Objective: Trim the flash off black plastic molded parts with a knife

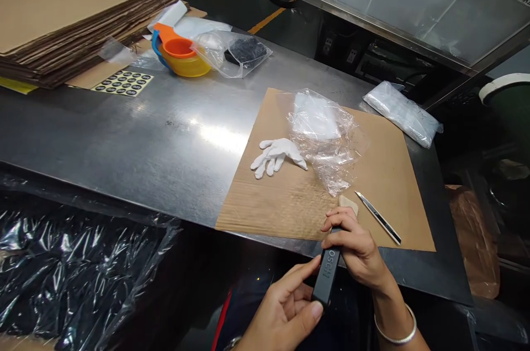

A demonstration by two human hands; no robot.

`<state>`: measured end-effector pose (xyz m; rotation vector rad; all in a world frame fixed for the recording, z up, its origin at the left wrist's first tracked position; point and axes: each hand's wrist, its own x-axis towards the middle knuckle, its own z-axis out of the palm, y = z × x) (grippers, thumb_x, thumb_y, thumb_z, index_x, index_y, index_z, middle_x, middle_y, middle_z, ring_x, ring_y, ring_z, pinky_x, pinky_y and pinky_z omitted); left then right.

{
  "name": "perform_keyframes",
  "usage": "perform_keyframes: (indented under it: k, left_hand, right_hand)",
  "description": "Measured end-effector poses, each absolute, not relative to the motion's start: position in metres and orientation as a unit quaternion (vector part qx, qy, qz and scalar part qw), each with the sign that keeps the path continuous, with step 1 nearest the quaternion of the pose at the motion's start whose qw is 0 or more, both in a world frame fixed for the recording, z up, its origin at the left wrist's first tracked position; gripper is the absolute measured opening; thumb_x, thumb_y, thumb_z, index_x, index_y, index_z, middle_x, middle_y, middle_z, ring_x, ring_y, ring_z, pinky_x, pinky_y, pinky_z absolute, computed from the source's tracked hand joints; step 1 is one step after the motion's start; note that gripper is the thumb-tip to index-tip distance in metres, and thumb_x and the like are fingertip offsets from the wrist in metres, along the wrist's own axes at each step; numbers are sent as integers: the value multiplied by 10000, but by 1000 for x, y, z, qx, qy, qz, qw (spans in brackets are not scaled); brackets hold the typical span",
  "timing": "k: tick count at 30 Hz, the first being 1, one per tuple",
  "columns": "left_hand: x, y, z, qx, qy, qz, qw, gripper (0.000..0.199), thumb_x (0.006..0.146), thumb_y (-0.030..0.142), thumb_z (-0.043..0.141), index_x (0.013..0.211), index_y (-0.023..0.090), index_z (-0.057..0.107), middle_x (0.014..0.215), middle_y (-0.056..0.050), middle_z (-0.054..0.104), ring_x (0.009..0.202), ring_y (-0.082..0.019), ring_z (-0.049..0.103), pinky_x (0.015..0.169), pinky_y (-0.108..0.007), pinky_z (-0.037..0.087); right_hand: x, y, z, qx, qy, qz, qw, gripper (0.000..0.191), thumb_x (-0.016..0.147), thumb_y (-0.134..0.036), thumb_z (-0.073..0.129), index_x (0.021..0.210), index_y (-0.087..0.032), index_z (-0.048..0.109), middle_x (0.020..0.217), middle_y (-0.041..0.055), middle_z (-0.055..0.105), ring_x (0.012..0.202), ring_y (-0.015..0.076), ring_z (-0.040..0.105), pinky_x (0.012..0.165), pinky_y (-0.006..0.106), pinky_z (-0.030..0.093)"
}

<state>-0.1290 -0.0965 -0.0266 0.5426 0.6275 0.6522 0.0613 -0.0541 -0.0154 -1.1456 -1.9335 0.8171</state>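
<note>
1. My landmark is the brown cardboard sheet (385, 166), which lies on the metal table (165, 125).
2. I hold a black bar (327, 274) by the sheet's near edge, tilted, its raised letters "OSCH" showing.
3. My left hand (285, 307) pinches the bar's lower end between thumb and fingers.
4. My right hand (358, 249) has its fingers curled closed round the upper end, partly hiding it.
5. Just beyond those fingers, over the sheet, shows a beige piece (348, 205); whether I'm touching it, I can't tell.
6. A utility knife (378, 218) lies on the sheet's near right part.
7. On the sheet's left part lies a white glove (278, 155), just beside a crumpled clear plastic bag (331, 160).
8. Past the sheet's far right corner sits a plastic-wrapped white package (401, 113).
</note>
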Motion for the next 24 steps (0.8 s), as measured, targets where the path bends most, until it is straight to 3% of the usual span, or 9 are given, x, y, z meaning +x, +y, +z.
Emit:
perform_keyframes:
  k: [8, 14, 16, 20, 24]
  left_hand:
    - [-130, -96, -28, 258, 286, 318, 866, 473, 781, 312, 657, 1242, 337, 553, 1244, -74, 497, 939, -194, 579, 808, -326, 450]
    - [-128, -95, -33, 277, 287, 345, 849, 465, 786, 318, 642, 1244, 302, 558, 1241, -92, 507, 971, -218, 574, 837, -360, 453]
    - [-128, -93, -34, 277, 298, 344, 846, 495, 769, 338, 658, 1249, 277, 556, 1200, -99, 540, 960, -223, 575, 832, -362, 453]
    - [-131, -88, -31, 242, 348, 307, 852, 469, 778, 392, 636, 1210, 220, 579, 911, -74, 643, 839, -211, 592, 806, -382, 455]
    - [-131, -78, -23, 176, 371, 292, 864, 272, 787, 347, 626, 1018, 205, 627, 948, -62, 625, 819, -217, 608, 725, -379, 484]
  right_hand:
    - [61, -51, -13, -434, -770, 303, 357, 295, 821, 1, 416, 851, -220, 609, 963, 40, 536, 1062, 209, 429, 911, 421, 378]
    - [61, -46, -12, -434, -783, 284, 343, 273, 823, -12, 429, 829, -212, 615, 966, 47, 538, 1066, 217, 430, 906, 422, 379]
    - [61, -44, -11, -435, -787, 277, 338, 261, 823, -22, 438, 818, -212, 617, 964, 49, 543, 1061, 220, 434, 899, 423, 384]
    - [59, -40, -9, -435, -795, 268, 326, 242, 826, -48, 446, 809, -211, 624, 953, 56, 545, 1016, 218, 447, 860, 419, 402]
    - [54, -34, -8, -420, -804, 266, 326, 257, 837, -56, 422, 790, -204, 627, 900, 59, 543, 953, 205, 455, 799, 392, 422]
